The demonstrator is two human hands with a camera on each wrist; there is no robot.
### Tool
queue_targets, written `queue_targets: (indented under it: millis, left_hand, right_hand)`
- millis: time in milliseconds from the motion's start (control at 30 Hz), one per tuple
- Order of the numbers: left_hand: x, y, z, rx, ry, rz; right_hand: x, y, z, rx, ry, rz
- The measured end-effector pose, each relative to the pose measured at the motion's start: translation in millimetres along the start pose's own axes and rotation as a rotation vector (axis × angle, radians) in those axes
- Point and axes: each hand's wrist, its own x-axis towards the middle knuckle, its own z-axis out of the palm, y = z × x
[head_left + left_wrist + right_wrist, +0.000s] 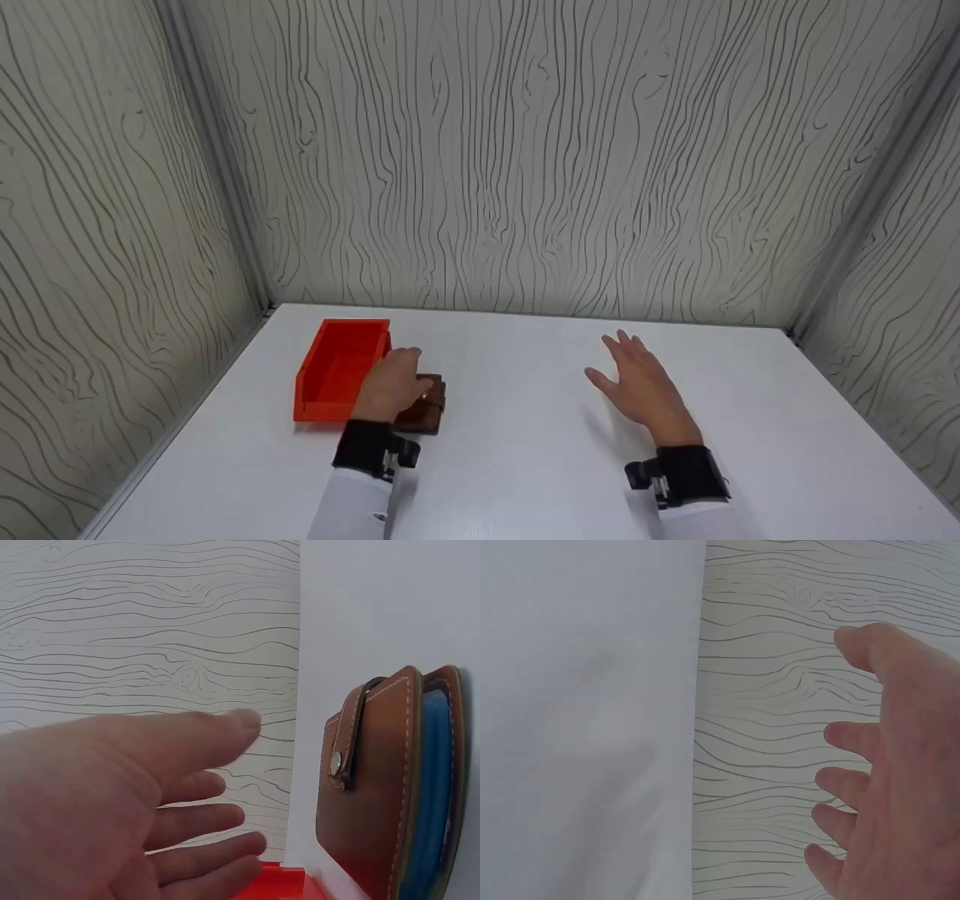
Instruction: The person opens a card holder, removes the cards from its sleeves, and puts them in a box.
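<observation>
A brown leather wallet (371,780) with pale stitching, a snap strap and blue inner sleeves lies on the white table, right of the red bin (319,411). My left hand (390,384) is above the wallet and the bin's right side, covering part of both in the head view. In the left wrist view the left hand (112,795) has its fingers extended and apart from the wallet, holding nothing. Over the right part of the table hovers my right hand (641,390), fingers spread. Nothing is in the right hand (900,765) in the right wrist view either.
The white table (517,420) meets a wood-patterned back wall (480,165), with similar panels at left and right. Grey posts stand in the corners. Black straps with small cameras (679,476) circle both wrists.
</observation>
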Motion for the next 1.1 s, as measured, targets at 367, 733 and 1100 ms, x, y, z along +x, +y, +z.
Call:
queue_targets:
  millis: [367, 733, 1100]
  left_hand:
    - [8.0, -7.2, 14.9, 0.089, -0.004, -0.069]
    - [5.5, 7.3, 6.0, 0.187, -0.082, -0.129]
    - [4.7, 5.1, 5.6, -0.048, -0.131, -0.074]
  right_hand:
    - [4.1, -61.0, 29.6, 0.025, -0.065, -0.111]
    - [19.6, -130.5, 56.1, -0.034, -0.149, -0.330]
    - [26.2, -189.4, 105.3, -0.093, -0.163, -0.516]
